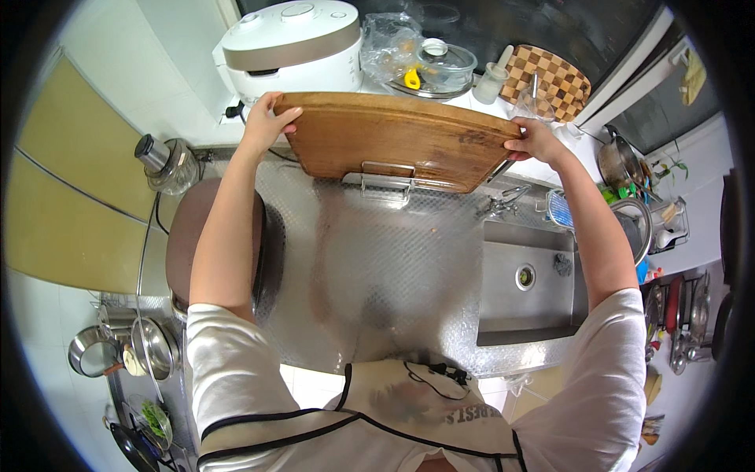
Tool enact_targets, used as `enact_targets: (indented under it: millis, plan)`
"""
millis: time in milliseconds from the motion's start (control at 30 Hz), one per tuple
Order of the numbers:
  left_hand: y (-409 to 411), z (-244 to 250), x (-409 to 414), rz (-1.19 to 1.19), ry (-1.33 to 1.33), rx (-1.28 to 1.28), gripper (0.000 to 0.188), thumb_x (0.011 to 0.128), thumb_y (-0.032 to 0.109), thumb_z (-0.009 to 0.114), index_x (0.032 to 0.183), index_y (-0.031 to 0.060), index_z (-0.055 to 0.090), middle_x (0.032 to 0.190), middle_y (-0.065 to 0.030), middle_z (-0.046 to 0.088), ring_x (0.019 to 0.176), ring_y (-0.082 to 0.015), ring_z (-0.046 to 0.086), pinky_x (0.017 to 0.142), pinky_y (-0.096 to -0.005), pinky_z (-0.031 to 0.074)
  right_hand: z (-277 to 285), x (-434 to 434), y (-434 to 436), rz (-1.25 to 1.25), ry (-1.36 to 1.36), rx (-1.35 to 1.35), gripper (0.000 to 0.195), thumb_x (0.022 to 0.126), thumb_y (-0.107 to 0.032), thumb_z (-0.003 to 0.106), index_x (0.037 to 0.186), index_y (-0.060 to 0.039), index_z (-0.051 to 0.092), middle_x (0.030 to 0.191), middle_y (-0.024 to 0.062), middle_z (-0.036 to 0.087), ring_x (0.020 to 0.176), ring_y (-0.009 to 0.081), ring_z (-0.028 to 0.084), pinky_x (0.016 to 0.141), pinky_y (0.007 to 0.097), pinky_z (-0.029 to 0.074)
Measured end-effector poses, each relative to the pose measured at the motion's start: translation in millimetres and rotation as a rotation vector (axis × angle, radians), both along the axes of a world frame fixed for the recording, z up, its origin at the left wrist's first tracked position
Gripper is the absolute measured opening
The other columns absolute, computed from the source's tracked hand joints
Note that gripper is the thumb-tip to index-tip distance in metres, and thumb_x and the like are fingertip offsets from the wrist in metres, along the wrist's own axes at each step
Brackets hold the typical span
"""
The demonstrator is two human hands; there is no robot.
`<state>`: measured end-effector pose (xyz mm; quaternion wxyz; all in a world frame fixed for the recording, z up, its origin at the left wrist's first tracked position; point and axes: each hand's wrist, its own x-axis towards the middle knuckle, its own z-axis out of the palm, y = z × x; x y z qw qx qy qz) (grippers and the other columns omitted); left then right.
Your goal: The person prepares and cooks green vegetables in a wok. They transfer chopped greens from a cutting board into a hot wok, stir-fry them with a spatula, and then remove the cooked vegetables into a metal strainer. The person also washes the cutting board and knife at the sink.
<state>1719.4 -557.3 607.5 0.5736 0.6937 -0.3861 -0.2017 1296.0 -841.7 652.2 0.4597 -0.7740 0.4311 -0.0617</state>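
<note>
A large wooden cutting board (389, 133) stands on edge at the back of the steel counter (389, 253). My left hand (268, 124) grips its upper left corner, thumb on the near face. At the upper right corner, my right hand (534, 141) holds it the same way. A metal wire rack (386, 183) is at the board's lower edge, with part of its frame in front of the wood. Dark marks show on the board's right side. Whether the rack bears the board's weight cannot be told.
A white rice cooker (295, 41) and a glass lidded pot (445, 65) stand on the ledge behind, near a checkered wooden board (545, 79). To the right are a faucet (504, 200) and a steel sink (525, 283). A brown-lidded appliance (203, 236) sits under my left forearm.
</note>
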Motion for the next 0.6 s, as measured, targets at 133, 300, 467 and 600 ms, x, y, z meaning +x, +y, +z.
enact_targets:
  millis: [133,300,467,600]
  plan:
    - [12,3,-20,0.164,-0.182,-0.009,0.073,0.079,0.019,0.076,0.138,-0.0021,0.037,0.131,-0.0224,0.047,0.081,-0.0174,0.063,0.063,-0.0266,0.055,16,-6,17,0.028,0.251,-0.621,0.063,0.076,-0.012,0.076,0.130,-0.0044,0.045,0.100,0.0192,0.064,0.078,0.0202,0.067,0.064,0.0318,0.054]
    - [145,14,-125,0.077,-0.263,0.114,0.059,0.077,0.005,0.072,0.131,0.0038,0.046,0.115,-0.0091,0.054,0.076,-0.0122,0.059,0.065,-0.0240,0.050,37,-58,143,0.039,-0.225,-0.510,0.066,0.078,-0.010,0.073,0.135,-0.0086,0.042,0.117,0.0196,0.059,0.096,0.0295,0.063,0.084,0.0391,0.050]
    - [352,24,-264,-0.446,-0.281,0.653,0.070,0.067,0.019,0.081,0.126,0.0007,0.050,0.124,-0.0188,0.055,0.113,-0.0333,0.053,0.096,-0.0417,0.042,4,-140,290,0.234,0.489,-1.114,0.054,0.074,-0.010,0.073,0.124,-0.0109,0.055,0.130,0.0189,0.049,0.133,0.0367,0.031,0.112,0.0566,0.016]
    - [429,92,-367,-0.461,-0.016,0.571,0.085,0.061,0.019,0.082,0.135,0.0014,0.043,0.127,-0.0176,0.052,0.116,-0.0354,0.049,0.098,-0.0439,0.039,-71,-208,324,0.574,0.498,-0.760,0.054,0.074,-0.020,0.073,0.124,-0.0099,0.054,0.126,0.0194,0.050,0.132,0.0365,0.032,0.112,0.0591,0.010]
